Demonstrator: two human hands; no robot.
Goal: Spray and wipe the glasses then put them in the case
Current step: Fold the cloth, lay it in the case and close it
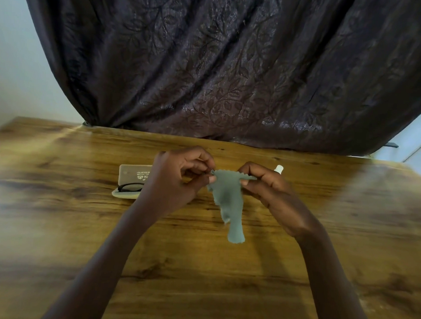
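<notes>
A small grey-green cleaning cloth [229,204] hangs above the wooden table [55,224], pinched at its top corners by both hands. My left hand [176,179] grips the left corner and my right hand [269,186] the right corner. Black-framed glasses [130,187] lie in an open beige case [133,174] on the table, left of my left hand, which partly hides them. The white cap of a spray bottle [279,169] shows just behind my right hand; the rest of the bottle is hidden.
A dark patterned curtain [233,75] hangs along the table's far edge. Pale walls show at both far corners. Bare wood stretches to the left, to the right and toward me.
</notes>
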